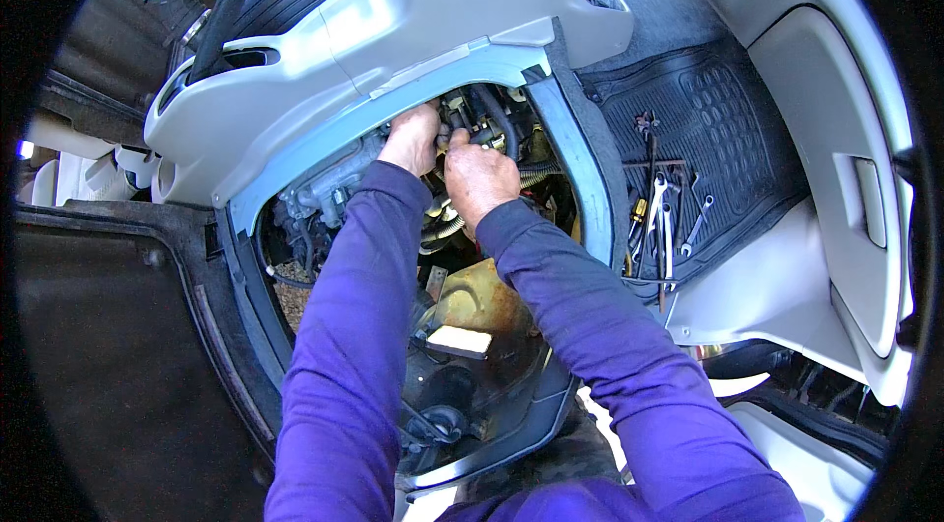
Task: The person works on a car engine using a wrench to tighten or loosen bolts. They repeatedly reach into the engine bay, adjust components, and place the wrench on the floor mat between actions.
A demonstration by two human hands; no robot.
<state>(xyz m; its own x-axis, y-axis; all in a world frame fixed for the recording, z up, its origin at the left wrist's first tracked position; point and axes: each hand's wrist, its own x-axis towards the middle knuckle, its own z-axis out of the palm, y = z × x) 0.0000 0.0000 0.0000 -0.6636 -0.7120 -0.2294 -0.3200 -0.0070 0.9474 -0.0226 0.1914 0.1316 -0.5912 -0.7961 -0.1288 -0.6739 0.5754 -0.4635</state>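
- Left hand (413,139) and right hand (481,180) reach into the engine opening's (582,163) far side; fingertips partly hidden, grip cannot be told.
- Black hose (501,119) curves just right of them: probably springy, light, possibly oily.
- Hold advised near a joint.

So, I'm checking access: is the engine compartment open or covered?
Open: within the light-blue frame, a black hose and grey metal parts lie exposed.
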